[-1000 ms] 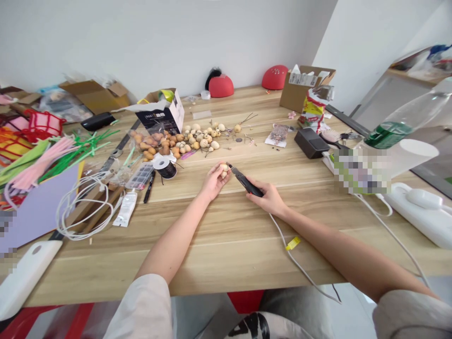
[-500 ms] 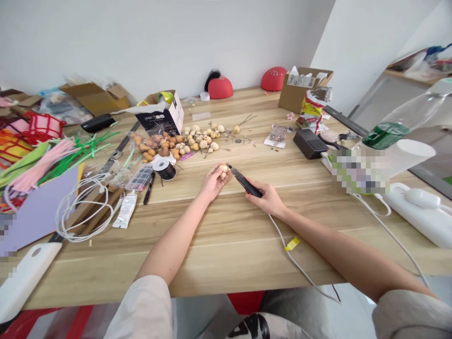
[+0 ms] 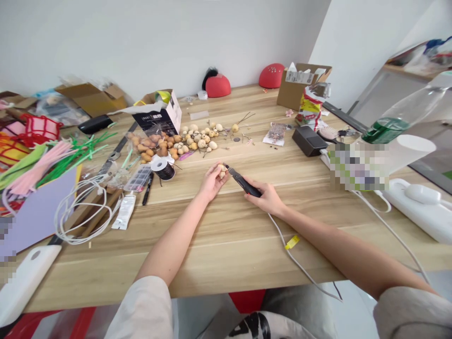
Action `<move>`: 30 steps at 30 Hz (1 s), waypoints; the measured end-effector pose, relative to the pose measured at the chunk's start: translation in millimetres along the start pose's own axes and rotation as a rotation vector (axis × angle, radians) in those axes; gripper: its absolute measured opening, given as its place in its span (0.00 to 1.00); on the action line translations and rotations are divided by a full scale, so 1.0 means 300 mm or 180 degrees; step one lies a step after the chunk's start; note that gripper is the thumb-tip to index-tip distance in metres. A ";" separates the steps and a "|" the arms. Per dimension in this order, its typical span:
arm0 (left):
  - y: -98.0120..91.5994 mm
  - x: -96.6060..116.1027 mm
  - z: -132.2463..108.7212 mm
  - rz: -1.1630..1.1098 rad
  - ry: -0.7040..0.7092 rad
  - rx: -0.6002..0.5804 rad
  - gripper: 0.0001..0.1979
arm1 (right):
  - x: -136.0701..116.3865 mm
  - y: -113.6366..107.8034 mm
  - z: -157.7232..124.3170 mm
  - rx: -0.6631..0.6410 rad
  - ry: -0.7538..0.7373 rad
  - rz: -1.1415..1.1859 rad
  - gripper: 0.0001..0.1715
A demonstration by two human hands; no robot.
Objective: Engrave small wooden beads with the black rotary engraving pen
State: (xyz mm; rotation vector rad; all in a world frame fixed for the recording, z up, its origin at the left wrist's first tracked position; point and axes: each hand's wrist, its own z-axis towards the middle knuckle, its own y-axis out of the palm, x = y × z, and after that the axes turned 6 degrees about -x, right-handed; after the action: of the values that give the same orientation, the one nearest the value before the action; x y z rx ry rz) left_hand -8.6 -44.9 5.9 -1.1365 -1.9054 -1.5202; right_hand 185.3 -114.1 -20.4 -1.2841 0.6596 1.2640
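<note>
Between the fingers of my left hand (image 3: 211, 182) is a small pale gourd (image 3: 222, 171). My right hand (image 3: 265, 197) is wrapped round a black corded pen-like power tool (image 3: 243, 182) with a small red light on it. The tool's dark tip points left and meets or nearly meets the gourd; I cannot tell whether they touch. A white cord (image 3: 278, 230) with a yellow tag (image 3: 292, 242) runs from the tool toward the table's front edge. Beyond my hands lies a pile of small pale gourds (image 3: 201, 139), with browner gourds (image 3: 155, 143) at its left.
On the left are a spool of black cord (image 3: 163, 168), a black marker (image 3: 148, 188), a white tube (image 3: 124, 212) and a coiled white cable (image 3: 83, 207). A black box (image 3: 310, 140), a plastic bottle (image 3: 391, 127) and a white power strip (image 3: 416, 207) stand on the right.
The tool's tip now sits closer against the gourd, which appears slightly turned in my left hand. The whole view has shifted a little; both hands otherwise keep their places.
</note>
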 end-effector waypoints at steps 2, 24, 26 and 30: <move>0.003 0.001 -0.002 0.0009 -0.0016 -0.0005 0.13 | -0.001 0.000 0.001 0.0022 0.0022 -0.0002 0.31; -0.001 0.001 0.002 -0.0014 -0.0040 -0.0016 0.11 | -0.005 -0.002 0.000 0.0046 0.0108 -0.0039 0.32; 0.000 0.001 0.002 -0.0030 -0.0022 0.0001 0.10 | -0.006 -0.002 0.000 0.0042 0.0079 -0.0040 0.32; -0.003 -0.001 0.004 -0.0003 -0.0027 -0.0020 0.12 | -0.006 -0.001 0.001 0.0073 0.0097 -0.0055 0.31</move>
State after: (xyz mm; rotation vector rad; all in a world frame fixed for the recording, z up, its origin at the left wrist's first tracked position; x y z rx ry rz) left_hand -9.1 -43.9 4.9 -1.1468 -1.9085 -1.5253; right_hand 185.1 -114.4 -18.6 -1.2899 0.6816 1.2217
